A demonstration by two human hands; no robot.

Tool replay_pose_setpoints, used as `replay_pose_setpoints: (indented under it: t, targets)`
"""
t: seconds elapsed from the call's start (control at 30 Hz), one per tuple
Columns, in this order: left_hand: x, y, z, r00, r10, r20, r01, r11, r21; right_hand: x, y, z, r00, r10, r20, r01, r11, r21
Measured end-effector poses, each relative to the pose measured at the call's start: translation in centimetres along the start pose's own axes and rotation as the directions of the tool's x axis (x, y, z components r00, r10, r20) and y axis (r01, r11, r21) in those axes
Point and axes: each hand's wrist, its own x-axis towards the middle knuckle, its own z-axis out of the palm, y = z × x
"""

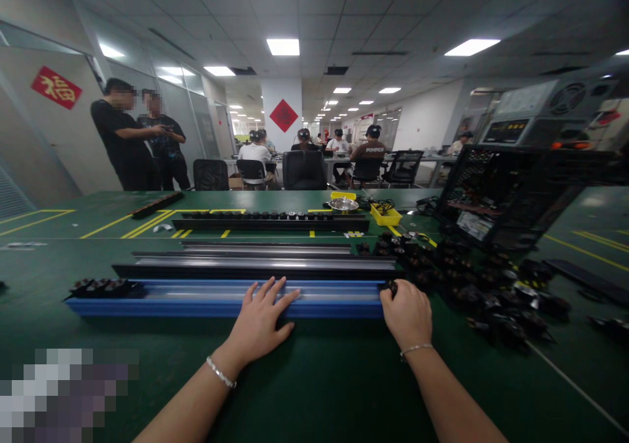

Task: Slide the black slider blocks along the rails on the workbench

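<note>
A long blue channel-shaped rail (187, 307) lies crosswise on the table in front of me, with a pale strip along its inside. My left hand (263, 315) rests across its middle, fingers spread and holding nothing. At the rail's right end, my right hand (407, 312) is closed around a small black part (390, 287), mostly hidden by the fingers. Several similar black parts (105, 288) sit in a row inside the rail's left end.
Behind lie black rails (265, 271), one holding a row of parts (270, 223). On the right are a heap of black parts (491, 286) and an open computer case (496, 194). A yellow tray (386, 216) and metal dish (343, 204) stand farther back. People stand and sit beyond.
</note>
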Motion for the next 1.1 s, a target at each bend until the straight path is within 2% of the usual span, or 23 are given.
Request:
replay_pose_setpoints:
  t: [0.23,0.5,1.1]
  targets:
    - [0.0,0.0,0.1,1.000,0.000,-0.007,0.000,1.000,0.004,0.3,0.8,0.1,1.000,0.024,-0.012,-0.024,1.000,0.011]
    - [-0.1,-0.1,0.1,1.000,0.005,-0.013,-0.005,1.000,0.015,0.6,1.1,-0.6,0.990,0.121,0.070,-0.125,0.990,0.060]
    - [-0.1,-0.2,0.2,1.000,0.005,-0.017,-0.005,1.000,0.008,0.8,1.4,-0.7,0.984,0.160,0.072,-0.166,0.983,0.083]
